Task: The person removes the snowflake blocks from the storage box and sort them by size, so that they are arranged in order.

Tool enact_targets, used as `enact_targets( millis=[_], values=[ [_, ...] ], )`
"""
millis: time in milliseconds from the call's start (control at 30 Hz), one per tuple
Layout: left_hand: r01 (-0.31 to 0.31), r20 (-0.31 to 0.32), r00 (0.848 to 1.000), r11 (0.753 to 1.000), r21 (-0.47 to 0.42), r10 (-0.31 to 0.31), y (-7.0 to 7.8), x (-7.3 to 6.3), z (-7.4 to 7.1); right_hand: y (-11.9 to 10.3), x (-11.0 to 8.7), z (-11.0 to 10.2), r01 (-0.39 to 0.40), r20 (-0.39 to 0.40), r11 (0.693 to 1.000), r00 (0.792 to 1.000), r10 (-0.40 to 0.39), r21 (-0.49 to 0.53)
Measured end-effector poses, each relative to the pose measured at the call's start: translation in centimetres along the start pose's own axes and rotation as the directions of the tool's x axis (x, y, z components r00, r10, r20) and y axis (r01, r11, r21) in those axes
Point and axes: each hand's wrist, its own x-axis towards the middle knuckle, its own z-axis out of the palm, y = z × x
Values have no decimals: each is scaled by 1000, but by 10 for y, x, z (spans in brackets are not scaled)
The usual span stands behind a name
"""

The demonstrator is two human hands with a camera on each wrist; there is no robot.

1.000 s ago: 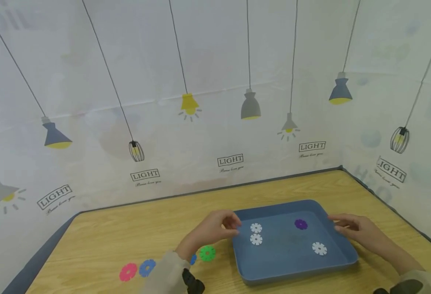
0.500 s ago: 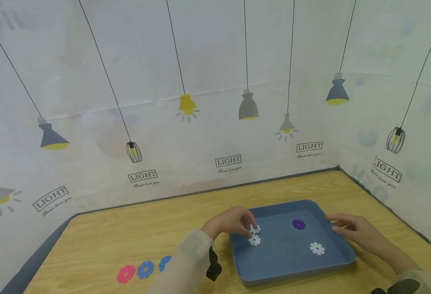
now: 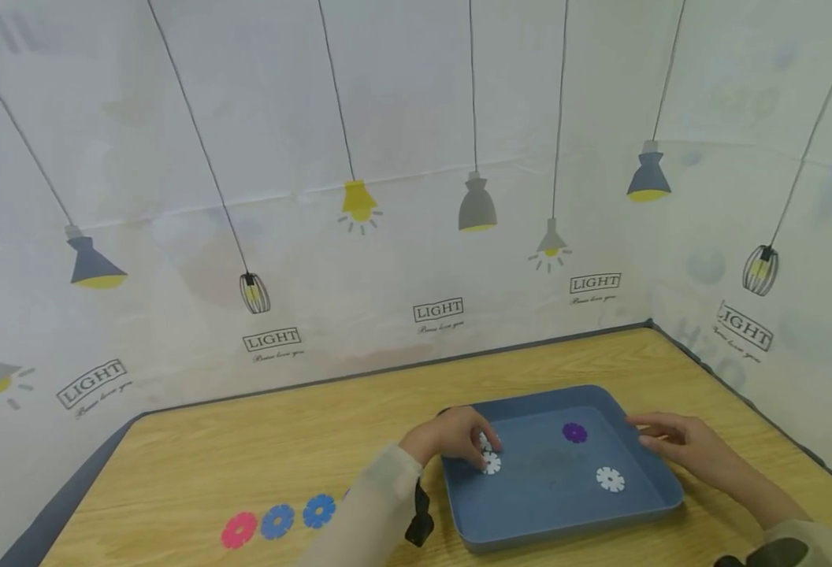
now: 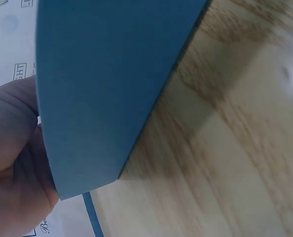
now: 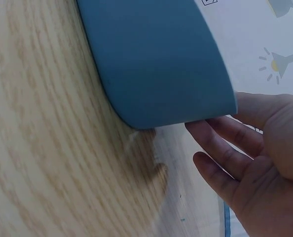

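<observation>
My left hand (image 3: 455,435) reaches over the left rim of a blue tray (image 3: 551,504), thumb and fingers spread around two white notched plastic discs, one of them a lower white disc (image 3: 491,463). The upper one is mostly covered by the fingers. In the left wrist view the tray's outer wall (image 4: 107,89) hides the fingertips. At the tray's right rim, my right hand (image 3: 692,453) rests with loosely extended fingers; the right wrist view shows those fingers (image 5: 220,148) beside the wall. A purple disc (image 3: 574,433) and another white disc (image 3: 611,479) lie farther right inside.
On the wooden table (image 3: 196,449) left of the tray lie a pink disc (image 3: 239,531), a blue disc (image 3: 277,521) and a second blue disc (image 3: 319,511). My left sleeve (image 3: 369,512) covers part of that row. A lamp-printed wall covering (image 3: 359,315) borders the table behind.
My left hand has moved right, from outside the tray's left rim to the two white discs inside. My right hand has stayed at the right rim. The green disc is now hidden behind the sleeve.
</observation>
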Motion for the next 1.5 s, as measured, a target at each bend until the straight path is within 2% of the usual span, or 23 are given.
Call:
enact_targets(
  millis=[533, 733, 1033, 1133, 1267, 1400, 1500],
  values=[
    [-36, -10, 999, 996, 84, 37, -1, -1, 1, 0, 0, 1, -15, 2, 1000, 1000, 15, 12],
    [-28, -48, 998, 994, 106, 33, -1, -2, 1, 1, 0, 1, -22, 2, 1000, 1000, 22, 13],
    [-66, -100, 993, 998, 23, 68, 0, -8, 2, -1, 0, 1, -26, 3, 1000, 1000, 25, 6],
    [-81, -133, 988, 997, 7, 82, 2, -17, -2, -3, 0, 1, -30, 0, 1000, 1000, 30, -4],
    [-108, -186, 978, 992, -60, 95, 2, -38, -15, -3, 0, 1, -31, -10, 999, 999, 31, -16],
    [-148, -237, 965, 977, -155, 109, -7, -70, -30, -3, 0, 2, -23, -16, 1000, 1000, 23, -13],
    [-138, -276, 957, 974, -181, 85, -19, -99, -42, -2, 1, 2, -12, -13, 1000, 1000, 12, -8]
  ],
)
